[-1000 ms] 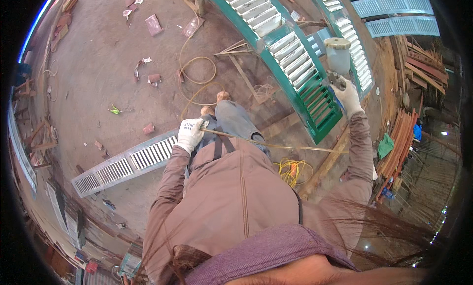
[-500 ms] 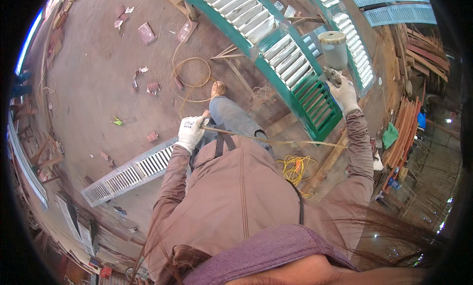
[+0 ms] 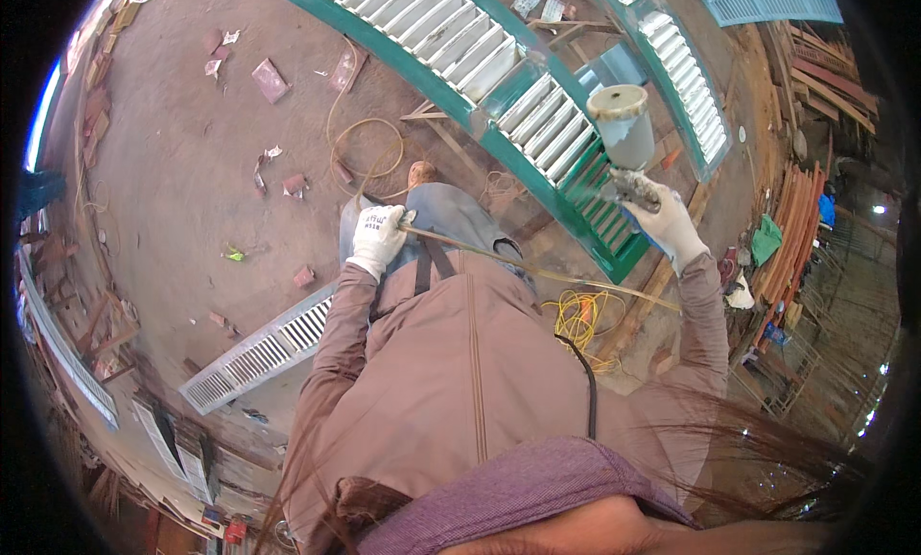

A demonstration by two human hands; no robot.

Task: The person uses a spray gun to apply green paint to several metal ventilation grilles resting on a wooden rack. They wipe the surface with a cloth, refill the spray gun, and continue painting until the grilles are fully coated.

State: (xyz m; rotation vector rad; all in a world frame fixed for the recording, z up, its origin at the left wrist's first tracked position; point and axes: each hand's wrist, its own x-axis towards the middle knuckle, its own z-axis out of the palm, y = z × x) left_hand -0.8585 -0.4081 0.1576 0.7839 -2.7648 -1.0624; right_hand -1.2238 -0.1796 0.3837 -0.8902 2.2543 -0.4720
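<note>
Dirt floor [image 3: 182,162] fills the left side, wide and mostly open, littered only with small scraps and a few flat blocks. Along its lower left edge stacked frames and boards crowd in. A white slatted panel [image 3: 259,349] lies flat on the floor just left of the person's left arm, with bare ground above it. The left hand [image 3: 379,238], in a white glove, has its grip closed around a thin hose [image 3: 499,259] at the front of the body; the hose runs on rightward across the body toward the right arm. Beyond that hand a loop of cord [image 3: 369,157] lies on the floor. A long green shutter [image 3: 499,94] with pale slats slants across the upper middle, its lower end near the right hand. The right hand [image 3: 667,229], also gloved, is clamped on a spray gun [image 3: 628,157] held over the shutter's green lower corner, its cup upright. A tangle of yellow cord [image 3: 576,320] lies below. Planks [image 3: 796,229] are stacked at the right edge, leaving little room there.
</note>
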